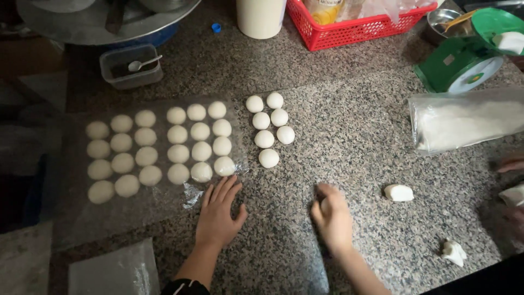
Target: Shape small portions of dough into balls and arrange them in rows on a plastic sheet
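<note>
My left hand (pixel 218 210) lies flat and open on the granite counter (pixel 349 131), its fingertips at the edge of a clear plastic sheet (pixel 188 194). Several white dough balls (pixel 146 155) sit in rows under that sheet. Several more uncovered dough balls (pixel 268 128) stand in two short columns to the right. My right hand (pixel 332 216) is cupped palm-down on the counter over a small piece of dough, mostly hidden. A rough lump of dough (pixel 399 192) lies to its right, and a smaller scrap (pixel 453 252) lies nearer the front.
A plastic-wrapped mass of dough (pixel 464 123) lies at the right, behind it a green scale (pixel 464 60). A red basket (pixel 355 24), a white cylinder (pixel 261 16) and a small container with a spoon (pixel 131 65) stand at the back. Another person's hand (pixel 512 164) shows at the right edge.
</note>
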